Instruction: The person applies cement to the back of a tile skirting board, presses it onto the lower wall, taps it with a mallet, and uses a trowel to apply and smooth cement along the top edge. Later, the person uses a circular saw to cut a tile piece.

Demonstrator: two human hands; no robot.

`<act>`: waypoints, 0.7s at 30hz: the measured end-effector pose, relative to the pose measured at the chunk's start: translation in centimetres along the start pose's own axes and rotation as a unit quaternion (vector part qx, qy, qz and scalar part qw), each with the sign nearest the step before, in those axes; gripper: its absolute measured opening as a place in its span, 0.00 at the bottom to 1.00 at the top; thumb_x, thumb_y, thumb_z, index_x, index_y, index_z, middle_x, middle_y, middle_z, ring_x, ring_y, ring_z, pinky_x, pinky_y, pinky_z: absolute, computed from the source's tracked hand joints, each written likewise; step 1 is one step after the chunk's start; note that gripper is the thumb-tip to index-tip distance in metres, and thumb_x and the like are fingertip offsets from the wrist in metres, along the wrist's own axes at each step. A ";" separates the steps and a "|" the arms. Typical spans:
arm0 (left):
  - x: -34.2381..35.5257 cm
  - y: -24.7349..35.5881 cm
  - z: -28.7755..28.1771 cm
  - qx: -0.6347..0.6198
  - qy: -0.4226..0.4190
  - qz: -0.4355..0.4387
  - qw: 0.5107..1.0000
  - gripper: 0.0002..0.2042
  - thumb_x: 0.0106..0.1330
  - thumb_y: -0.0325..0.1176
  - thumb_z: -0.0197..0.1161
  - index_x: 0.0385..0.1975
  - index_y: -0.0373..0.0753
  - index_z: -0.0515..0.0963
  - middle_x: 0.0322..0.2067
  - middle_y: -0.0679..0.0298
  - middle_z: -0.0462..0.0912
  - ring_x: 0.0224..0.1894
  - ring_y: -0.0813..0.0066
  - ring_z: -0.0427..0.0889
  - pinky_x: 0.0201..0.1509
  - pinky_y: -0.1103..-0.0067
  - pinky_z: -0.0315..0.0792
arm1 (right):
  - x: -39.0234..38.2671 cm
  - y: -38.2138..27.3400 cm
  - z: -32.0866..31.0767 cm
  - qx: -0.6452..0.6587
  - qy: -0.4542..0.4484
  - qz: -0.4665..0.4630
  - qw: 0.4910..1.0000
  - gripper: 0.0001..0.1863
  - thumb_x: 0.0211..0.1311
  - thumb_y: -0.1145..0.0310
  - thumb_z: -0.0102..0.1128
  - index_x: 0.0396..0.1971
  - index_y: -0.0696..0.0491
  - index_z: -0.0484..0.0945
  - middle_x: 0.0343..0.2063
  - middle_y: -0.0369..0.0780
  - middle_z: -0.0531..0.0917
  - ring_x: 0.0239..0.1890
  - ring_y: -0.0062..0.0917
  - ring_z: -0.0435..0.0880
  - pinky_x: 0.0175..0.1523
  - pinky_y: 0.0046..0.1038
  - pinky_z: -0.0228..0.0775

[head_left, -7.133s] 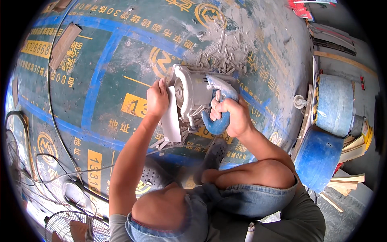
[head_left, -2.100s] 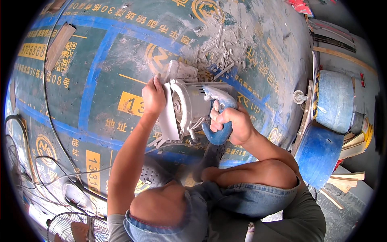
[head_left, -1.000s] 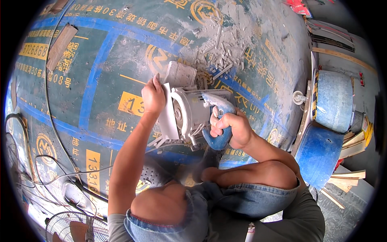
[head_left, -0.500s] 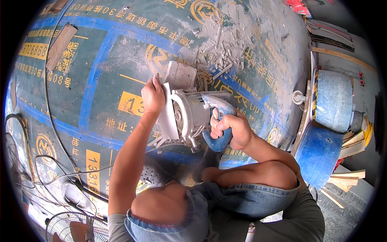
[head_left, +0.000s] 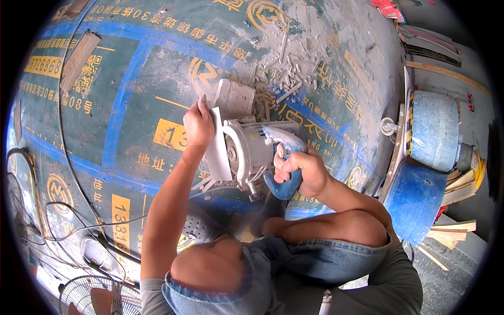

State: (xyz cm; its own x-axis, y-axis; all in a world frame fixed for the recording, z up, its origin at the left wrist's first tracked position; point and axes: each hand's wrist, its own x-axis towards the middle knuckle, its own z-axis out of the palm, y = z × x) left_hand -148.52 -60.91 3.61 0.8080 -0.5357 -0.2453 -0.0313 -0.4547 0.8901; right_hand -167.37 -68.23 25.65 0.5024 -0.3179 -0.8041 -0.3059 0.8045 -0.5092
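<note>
A thin white tile strip (head_left: 219, 157) stands on edge, pinched at its upper end between the fingers and thumb of my left hand (head_left: 199, 125). Close against its right side sits a dusty handheld circular saw (head_left: 251, 149) with a round blade guard. My right hand (head_left: 304, 169) is wrapped round the saw's blue handle (head_left: 284, 185). Just beyond the tile and saw lies a dust-covered block (head_left: 234, 98). The line where blade and tile might meet is not clear to see.
Cut slivers and dust (head_left: 286, 73) are strewn over the printed green floor sheeting (head_left: 157, 68). Cables (head_left: 62, 131) run down the left, near a fan (head_left: 100, 296). A wooden board (head_left: 80, 60) lies far left. Blue buckets (head_left: 415, 199) and wood offcuts (head_left: 454, 228) line the right.
The saw's handle has shifted very slightly toward me in my right hand. My left hand and the tile strip stay nearly in place.
</note>
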 end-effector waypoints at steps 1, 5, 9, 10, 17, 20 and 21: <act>0.0 0.0 0.0 -0.001 -0.005 -0.009 1.000 0.25 0.80 0.44 0.46 0.26 0.31 0.78 0.24 0.41 0.79 0.31 0.36 0.78 0.37 0.54 0.69 | -0.1 0.0 0.0 -0.002 0.004 0.001 1.000 0.11 0.48 0.75 0.55 0.35 0.54 0.71 0.23 0.37 0.73 0.24 0.25 0.73 0.35 0.30 0.67; 0.0 -0.1 0.0 -0.001 -0.006 -0.007 1.000 0.25 0.79 0.45 0.47 0.27 0.30 0.79 0.25 0.41 0.80 0.32 0.36 0.78 0.38 0.55 0.70 | -0.3 0.2 0.1 0.000 -0.001 -0.003 1.000 0.11 0.48 0.75 0.56 0.35 0.55 0.71 0.23 0.38 0.73 0.23 0.25 0.73 0.35 0.30 0.67; 0.0 0.0 0.0 -0.001 -0.005 -0.008 1.000 0.25 0.79 0.45 0.47 0.28 0.30 0.79 0.26 0.40 0.80 0.33 0.36 0.78 0.39 0.55 0.70 | -0.4 0.2 0.1 -0.003 0.000 -0.001 1.000 0.11 0.48 0.75 0.56 0.34 0.55 0.71 0.23 0.38 0.73 0.23 0.25 0.73 0.34 0.30 0.67; 0.0 0.0 0.0 -0.001 -0.006 -0.010 1.000 0.24 0.79 0.45 0.47 0.28 0.30 0.79 0.26 0.40 0.80 0.33 0.36 0.78 0.39 0.55 0.70 | -0.5 0.1 0.1 -0.006 0.000 -0.001 1.000 0.11 0.48 0.75 0.56 0.34 0.55 0.71 0.23 0.38 0.73 0.23 0.26 0.73 0.34 0.30 0.67; 0.0 -0.1 0.0 -0.003 -0.011 -0.019 1.000 0.23 0.79 0.44 0.47 0.30 0.31 0.80 0.27 0.40 0.80 0.33 0.36 0.78 0.39 0.56 0.71 | -0.8 0.2 0.3 -0.035 0.013 0.014 0.999 0.11 0.45 0.73 0.54 0.33 0.51 0.69 0.21 0.34 0.69 0.24 0.23 0.68 0.36 0.30 0.65; 0.0 -0.2 0.0 -0.001 -0.016 -0.021 1.000 0.23 0.79 0.44 0.47 0.30 0.31 0.80 0.27 0.40 0.80 0.33 0.36 0.78 0.39 0.56 0.72 | -0.8 0.3 0.1 -0.040 0.012 0.013 0.999 0.11 0.45 0.72 0.54 0.33 0.51 0.69 0.22 0.35 0.70 0.24 0.23 0.69 0.36 0.31 0.65; 0.0 -0.2 0.0 -0.002 -0.012 -0.017 1.000 0.23 0.79 0.43 0.47 0.30 0.31 0.80 0.27 0.40 0.80 0.33 0.36 0.78 0.39 0.56 0.72 | -0.8 0.3 0.1 -0.038 0.011 0.013 0.999 0.11 0.45 0.72 0.54 0.33 0.51 0.69 0.22 0.35 0.70 0.24 0.23 0.69 0.36 0.31 0.65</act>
State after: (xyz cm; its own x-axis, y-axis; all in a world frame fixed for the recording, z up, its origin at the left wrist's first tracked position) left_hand -148.50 -60.87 3.42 0.7936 -0.5371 -0.2857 -0.0005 -0.4702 0.8826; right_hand -167.81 -67.70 26.20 0.4755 -0.3089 -0.8237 -0.3805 0.7720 -0.5091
